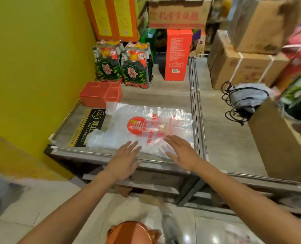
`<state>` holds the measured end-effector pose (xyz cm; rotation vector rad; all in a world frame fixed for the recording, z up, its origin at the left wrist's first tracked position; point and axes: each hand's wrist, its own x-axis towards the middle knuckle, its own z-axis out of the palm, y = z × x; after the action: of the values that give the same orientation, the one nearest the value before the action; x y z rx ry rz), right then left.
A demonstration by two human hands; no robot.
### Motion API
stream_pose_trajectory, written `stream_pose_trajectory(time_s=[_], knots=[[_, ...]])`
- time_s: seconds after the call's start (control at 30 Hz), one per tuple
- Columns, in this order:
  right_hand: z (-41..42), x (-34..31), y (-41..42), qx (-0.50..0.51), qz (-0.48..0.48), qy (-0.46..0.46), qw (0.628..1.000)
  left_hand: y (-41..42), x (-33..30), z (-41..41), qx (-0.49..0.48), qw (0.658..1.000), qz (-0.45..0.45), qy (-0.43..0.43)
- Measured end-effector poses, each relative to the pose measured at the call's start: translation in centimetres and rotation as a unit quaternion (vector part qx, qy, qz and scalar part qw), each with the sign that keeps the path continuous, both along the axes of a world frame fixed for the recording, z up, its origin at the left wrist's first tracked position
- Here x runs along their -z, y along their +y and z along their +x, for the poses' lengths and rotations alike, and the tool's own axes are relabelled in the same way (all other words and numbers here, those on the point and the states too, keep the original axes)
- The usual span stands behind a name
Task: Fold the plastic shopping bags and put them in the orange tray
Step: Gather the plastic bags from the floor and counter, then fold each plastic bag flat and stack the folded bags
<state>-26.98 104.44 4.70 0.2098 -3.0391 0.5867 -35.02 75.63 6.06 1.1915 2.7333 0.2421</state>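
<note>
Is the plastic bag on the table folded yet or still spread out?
Spread out. The plastic bag lies flat on the table, its red logo fully showing, beside the orange tray.

Two flat, straight-fingered hands, left hand and right hand, rest at the near edge of a clear plastic shopping bag with red print, spread on a grey table; a compartmented orange tray sits just beyond it, beside shrink-wrapped bottle packs.

Motion blurs the cardboard boxes at right; the orange object is cut off below.
</note>
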Motion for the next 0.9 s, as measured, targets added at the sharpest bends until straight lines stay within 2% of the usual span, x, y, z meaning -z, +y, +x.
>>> stream_pose_trajectory(time_s=[0.2,0.43,0.7,0.9], knots=[[13.5,0.5,-7.5,0.055,0.001,-0.052,0.997,-5.3,0.8,8.7,0.070,0.997,-0.034,-0.026],[26.9,0.8,-9.3,0.204,-0.022,-0.092,0.974,-3.7,0.3,16.8,0.146,0.987,-0.066,-0.025],[40.4,2.6,-3.5,0.338,-0.093,-0.131,0.927,6.0,3.3,23.8,0.263,0.961,-0.081,-0.026],[52.1,7.2,3.6,0.445,-0.153,-0.179,0.864,18.3,6.9,30.9,0.346,0.929,-0.118,-0.053]])
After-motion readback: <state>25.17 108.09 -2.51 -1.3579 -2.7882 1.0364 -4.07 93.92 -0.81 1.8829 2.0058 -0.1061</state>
